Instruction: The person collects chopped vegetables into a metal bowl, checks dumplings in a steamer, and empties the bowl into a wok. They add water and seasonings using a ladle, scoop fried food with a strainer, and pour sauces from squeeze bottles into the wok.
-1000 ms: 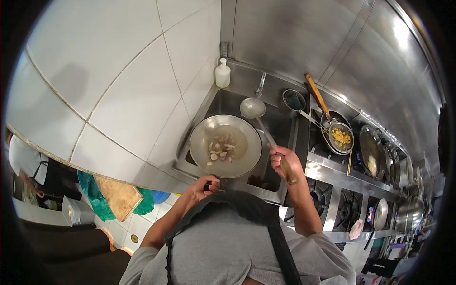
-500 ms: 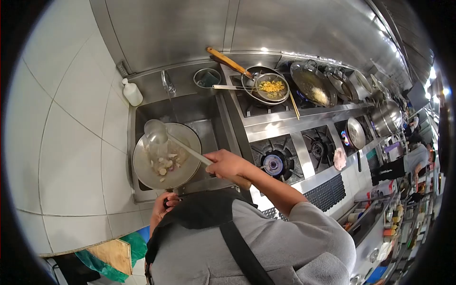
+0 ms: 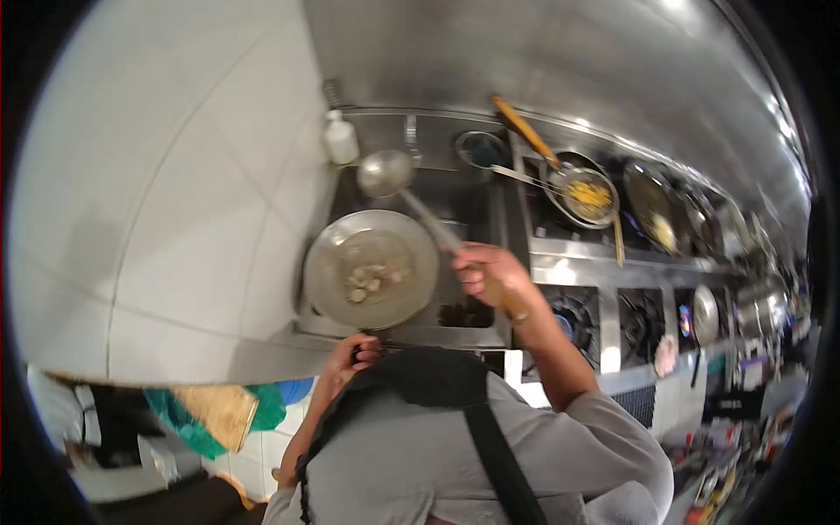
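Note:
A wide wok (image 3: 325, 278) rests over the sink, holding shallow liquid with pale chunks of food (image 3: 372, 278). My left hand (image 3: 354, 352) is closed around its short dark handle at the near rim. In my right hand (image 3: 490, 273) is the long handle of a ladle, fingers wrapped around it. The ladle's round bowl (image 3: 385, 173) hangs beyond the wok's far rim, close to the tap (image 3: 411, 140). Motion blur softens the view, so what the bowl contains is unclear.
The steel sink (image 3: 455, 192) lies under and right of the wok. A white pump bottle (image 3: 341, 140) stands by the tiled wall. To the right, a strainer with yellow food (image 3: 588, 194) sits on a pan, and a stove carries several pans.
The ladle bowl has risen out of the wok and moved away toward the tap. My left hand stays at the wok handle. The whole view has shifted, with things appearing further right.

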The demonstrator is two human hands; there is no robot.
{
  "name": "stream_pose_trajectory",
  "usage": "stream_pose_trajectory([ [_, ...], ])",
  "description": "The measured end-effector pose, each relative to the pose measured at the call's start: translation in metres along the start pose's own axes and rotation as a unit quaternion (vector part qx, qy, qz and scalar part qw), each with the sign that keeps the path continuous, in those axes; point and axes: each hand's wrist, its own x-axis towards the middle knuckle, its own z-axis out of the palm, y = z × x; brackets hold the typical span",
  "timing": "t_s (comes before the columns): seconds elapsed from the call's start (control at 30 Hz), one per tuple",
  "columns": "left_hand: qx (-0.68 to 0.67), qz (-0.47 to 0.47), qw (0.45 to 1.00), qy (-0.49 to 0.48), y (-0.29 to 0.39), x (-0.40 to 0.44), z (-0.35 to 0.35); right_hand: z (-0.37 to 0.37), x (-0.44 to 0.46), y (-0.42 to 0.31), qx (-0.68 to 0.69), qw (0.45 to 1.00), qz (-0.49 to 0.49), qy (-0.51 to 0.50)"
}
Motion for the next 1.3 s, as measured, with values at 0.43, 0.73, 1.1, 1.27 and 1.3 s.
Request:
stream_pose_trajectory([
  [0.43,-0.048,0.031,0.998,0.006,-0.006,-0.008,0.001,-0.006,0.015,-0.034,0.215,0.974,0.049,-0.051],
  [0.73,-0.075,0.026,0.997,-0.007,-0.006,-0.008,-0.012,-0.015,0.028,-0.028,0.224,0.973,0.054,-0.036],
  [1.1,-0.119,0.011,0.993,0.003,-0.003,-0.011,-0.008,-0.026,0.044,-0.019,0.186,0.981,0.051,-0.002],
  [1.27,-0.130,0.004,0.991,0.019,0.000,-0.013,0.001,-0.027,0.048,-0.015,0.150,0.987,0.046,0.022],
  [1.3,-0.135,0.002,0.991,0.019,0.000,-0.013,0.001,-0.026,0.048,-0.014,0.142,0.988,0.043,0.030],
])
